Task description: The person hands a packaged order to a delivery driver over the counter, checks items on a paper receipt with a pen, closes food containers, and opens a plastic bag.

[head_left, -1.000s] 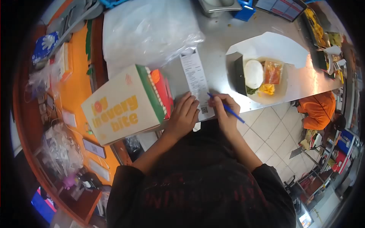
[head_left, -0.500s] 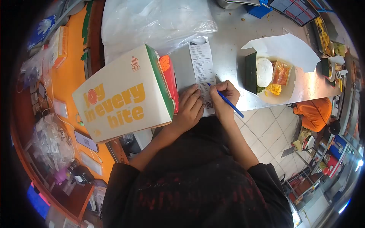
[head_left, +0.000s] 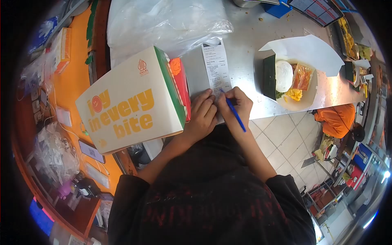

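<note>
A long printed receipt (head_left: 217,67) lies on the metal counter (head_left: 249,61) in front of me. My right hand (head_left: 240,103) is closed around a blue pen (head_left: 237,113), its tip down on the lower part of the receipt. On the receipt's lower left edge rests my left hand (head_left: 201,113), palm down, fingers laid along the paper and slightly bent. Just left of it stands a white meal box (head_left: 122,87) with yellow lettering and green trim. Something red (head_left: 182,92) sits against the box's right side.
To the right, an open takeaway box (head_left: 268,77) holds white rice (head_left: 283,76), yellow food (head_left: 294,94) and a clear sachet (head_left: 302,76). Clear plastic bags (head_left: 163,24) lie at the back. An orange counter (head_left: 73,94) runs along the left. A person in orange (head_left: 337,120) is beyond the counter, right.
My right hand has shifted slightly left, and the pen now stands steeper with its tip a little further left on the receipt. My left hand stays on the paper.
</note>
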Available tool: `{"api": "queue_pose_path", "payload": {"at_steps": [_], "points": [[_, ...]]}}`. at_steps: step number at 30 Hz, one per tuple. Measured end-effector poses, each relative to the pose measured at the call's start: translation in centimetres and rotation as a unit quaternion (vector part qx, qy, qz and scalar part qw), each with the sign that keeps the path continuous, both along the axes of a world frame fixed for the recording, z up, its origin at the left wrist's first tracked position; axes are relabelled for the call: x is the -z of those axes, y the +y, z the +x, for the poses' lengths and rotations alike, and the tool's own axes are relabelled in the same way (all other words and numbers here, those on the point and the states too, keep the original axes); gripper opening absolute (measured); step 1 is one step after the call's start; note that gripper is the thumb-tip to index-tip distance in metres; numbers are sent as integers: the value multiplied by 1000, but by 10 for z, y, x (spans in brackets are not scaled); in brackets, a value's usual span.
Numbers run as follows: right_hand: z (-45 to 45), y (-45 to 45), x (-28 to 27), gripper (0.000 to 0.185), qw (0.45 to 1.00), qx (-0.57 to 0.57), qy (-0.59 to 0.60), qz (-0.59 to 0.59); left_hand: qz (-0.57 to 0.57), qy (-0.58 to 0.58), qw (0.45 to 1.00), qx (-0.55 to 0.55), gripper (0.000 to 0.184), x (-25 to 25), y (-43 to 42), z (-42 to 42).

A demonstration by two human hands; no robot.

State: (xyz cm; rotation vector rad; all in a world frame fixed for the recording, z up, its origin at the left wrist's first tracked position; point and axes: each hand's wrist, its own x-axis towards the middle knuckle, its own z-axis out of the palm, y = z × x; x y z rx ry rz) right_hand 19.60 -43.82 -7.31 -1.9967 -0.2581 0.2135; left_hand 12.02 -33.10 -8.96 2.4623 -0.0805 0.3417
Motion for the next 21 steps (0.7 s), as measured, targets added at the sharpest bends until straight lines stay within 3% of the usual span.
{"api": "queue_pose_path", "payload": {"at_steps": [5,7,9,11,13,14,16,21], "points": [[2,-6,-4,16,995,-30,79,48,5,6,1000,5,23,0,1,-1],[11,-16,-14,14,993,46,-88,-67,-3,7,1000,7,22,1,1,-4],[27,-38,-40,4,978,6,-206,-35,-20,-5,999,25,20,1,0,-1],[44,-56,-64,5,967,173,-167,84,-8,16,1000,3,17,2,0,-2],[79,-108,-71,10,938,261,-201,-103,-8,10,1000,12,17,3,1,-1],[93,-126,-67,10,934,271,-208,-108,1,17,1000,4,17,4,0,-2],[114,-145,-62,17,894,240,-256,-280,11,12,1000,12,15,0,1,-1],[119,-106,-55,23,881,213,-253,-339,36,11,999,9,13,2,3,-2]]}}
